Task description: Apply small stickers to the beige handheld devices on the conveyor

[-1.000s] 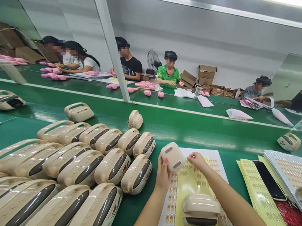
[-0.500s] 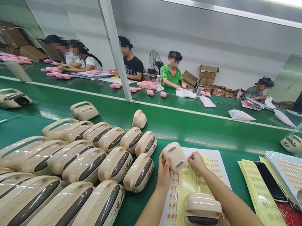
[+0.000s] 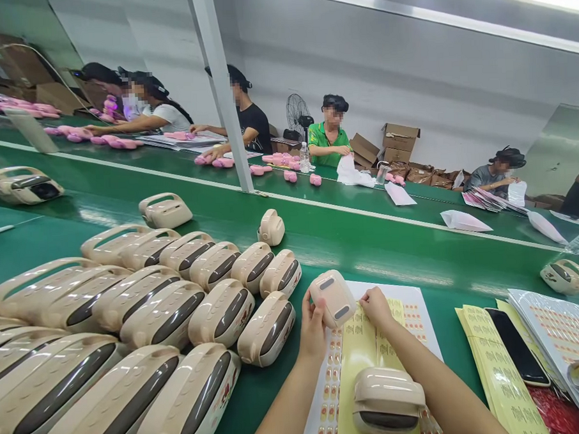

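Note:
My left hand (image 3: 314,321) grips a beige plastic device (image 3: 337,290), its underside with two grey strips turned up. The fingers of my right hand (image 3: 376,305) are pinched together just beside the device's right edge, over a yellow label sheet (image 3: 360,345). Whatever they pinch is too small to make out. On the lower part of that sheet stands another beige handled device (image 3: 388,398) with a dark front panel. Beneath the yellow sheet lies a white sheet of small orange stickers (image 3: 332,369).
Rows of beige devices (image 3: 159,312) fill the left. At right lie yellow label sheets (image 3: 497,368), a phone (image 3: 518,344) and sticker sheets (image 3: 563,326). A post (image 3: 227,117) rises beyond the green belt (image 3: 367,245). Co-workers handle pink items (image 3: 118,141) and white bags (image 3: 352,172).
My left hand and its device have shifted very slightly left and up. My right hand stays pinched beside it. Across the belt, a co-worker in green has lifted a white bag.

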The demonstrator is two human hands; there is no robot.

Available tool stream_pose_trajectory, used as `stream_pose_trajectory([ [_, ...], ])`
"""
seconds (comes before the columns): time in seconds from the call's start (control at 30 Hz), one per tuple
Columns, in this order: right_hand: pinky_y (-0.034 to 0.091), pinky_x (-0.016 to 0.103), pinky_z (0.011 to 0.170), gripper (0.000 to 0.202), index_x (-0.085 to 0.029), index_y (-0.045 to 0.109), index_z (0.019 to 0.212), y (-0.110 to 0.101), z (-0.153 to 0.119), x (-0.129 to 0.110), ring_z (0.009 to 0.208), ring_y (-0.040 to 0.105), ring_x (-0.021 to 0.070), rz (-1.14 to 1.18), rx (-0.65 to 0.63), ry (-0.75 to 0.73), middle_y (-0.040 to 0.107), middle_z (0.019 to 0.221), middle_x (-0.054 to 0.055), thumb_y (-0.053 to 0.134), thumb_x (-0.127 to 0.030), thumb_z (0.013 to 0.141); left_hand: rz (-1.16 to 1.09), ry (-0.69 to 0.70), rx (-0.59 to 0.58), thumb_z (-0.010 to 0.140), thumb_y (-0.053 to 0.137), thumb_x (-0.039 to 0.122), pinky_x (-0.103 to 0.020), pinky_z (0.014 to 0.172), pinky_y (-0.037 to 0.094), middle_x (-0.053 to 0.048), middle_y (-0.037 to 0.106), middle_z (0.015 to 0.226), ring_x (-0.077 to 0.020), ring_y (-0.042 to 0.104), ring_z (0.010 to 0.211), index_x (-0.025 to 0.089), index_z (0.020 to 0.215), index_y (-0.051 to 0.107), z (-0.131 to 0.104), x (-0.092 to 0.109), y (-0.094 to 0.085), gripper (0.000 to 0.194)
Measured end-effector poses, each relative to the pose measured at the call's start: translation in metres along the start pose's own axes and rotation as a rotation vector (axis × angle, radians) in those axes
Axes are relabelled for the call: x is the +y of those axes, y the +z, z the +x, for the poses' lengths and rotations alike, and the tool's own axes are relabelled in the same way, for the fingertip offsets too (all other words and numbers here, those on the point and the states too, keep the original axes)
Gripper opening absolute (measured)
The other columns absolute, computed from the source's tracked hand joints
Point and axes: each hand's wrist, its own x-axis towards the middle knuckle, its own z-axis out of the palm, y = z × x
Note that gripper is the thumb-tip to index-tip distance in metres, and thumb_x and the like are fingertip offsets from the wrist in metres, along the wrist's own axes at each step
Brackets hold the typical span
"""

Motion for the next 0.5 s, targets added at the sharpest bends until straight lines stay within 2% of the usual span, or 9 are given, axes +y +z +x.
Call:
stream_pose_trajectory([
  [0.17,0.048,0.039,0.08,0.021,-0.015,0.057,0.103,-0.001,-0.007,0.0,0.094,0.057,0.0183,0.022,0.002,-0.021,0.057,0.11,0.006,0.053,-0.027,0.086,-0.007,-0.004,0.004,0.055,0.074,0.049,-0.027,0.068,0.047,0.002,0.06,0.083,-0.0174,0.06,0.081,0.027,0.105,0.053,0.001,-0.001,0.0,0.058],
  [0.3,0.05,0.032,0.068,0.019,-0.013,0.059,0.091,-0.007,-0.012,-0.003,0.076,0.06,0.0138,0.147,-0.1,-0.02,0.062,0.09,0.003,0.054,-0.03,0.085,-0.011,-0.013,0.007,0.055,0.073,0.051,-0.025,0.069,0.047,0.003,0.06,0.085,-0.0155,0.059,0.082,0.028,0.105,0.052,0.001,0.0,0.0,0.06],
  [0.4,0.048,0.028,0.061,0.022,-0.013,0.057,0.068,-0.023,-0.019,-0.009,0.065,0.058,0.0122,0.283,-0.177,-0.043,0.061,0.072,0.001,0.06,-0.033,0.077,-0.011,-0.012,0.006,0.055,0.073,0.052,-0.023,0.069,0.046,0.004,0.059,0.086,-0.014,0.058,0.081,0.028,0.106,0.051,0.0,0.002,0.001,0.061],
  [0.5,0.047,0.028,0.065,0.028,-0.016,0.051,0.058,-0.048,-0.029,-0.021,0.069,0.058,0.013,0.405,-0.219,-0.1,0.06,0.073,0.002,0.066,-0.039,0.065,-0.006,-0.007,-0.002,0.057,0.072,0.05,-0.025,0.068,0.046,0.003,0.059,0.088,-0.0145,0.058,0.081,0.028,0.106,0.051,0.0,0.001,0.001,0.058],
])
